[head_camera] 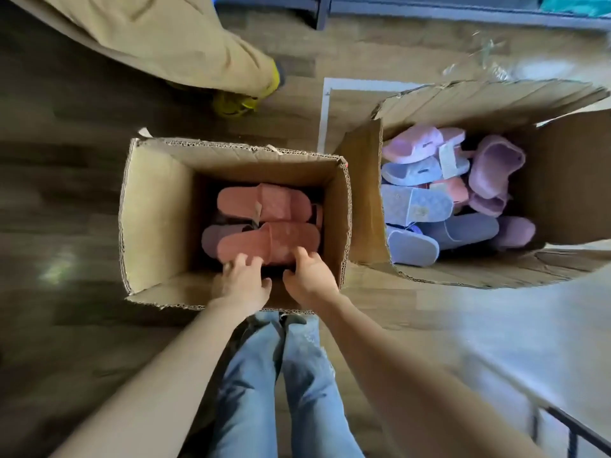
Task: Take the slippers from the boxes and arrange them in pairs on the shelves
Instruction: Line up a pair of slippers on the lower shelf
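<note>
Seen from above: jeans-clad legs were planted just on the near side of a small open cardboard box, which stood on a wooden floor. 2 bare arms were stretched down into that box.

The left hand was held with fingers spread, its tips touching the near edge of a pink slipper inside the box. The right hand, beside it, was bent over the same edge; whether a grip had been taken could not be told.

A 2nd pink slipper lay farther back in the box, and a mauve slipper was partly buried under the 1st.

Just right of the small box a larger box was set, and a loose heap of lilac, blue and pink slippers was piled inside it.

Beyond the small box, to the left, another person's tan trouser leg and yellow shoe were seen. Farthest beyond it, a dark shelf frame was cut off by the top edge, its contents hidden.

The work was judged to be far from done: both boxes held slippers, none was seen lifted out, and pairing and shelving remained.
</note>
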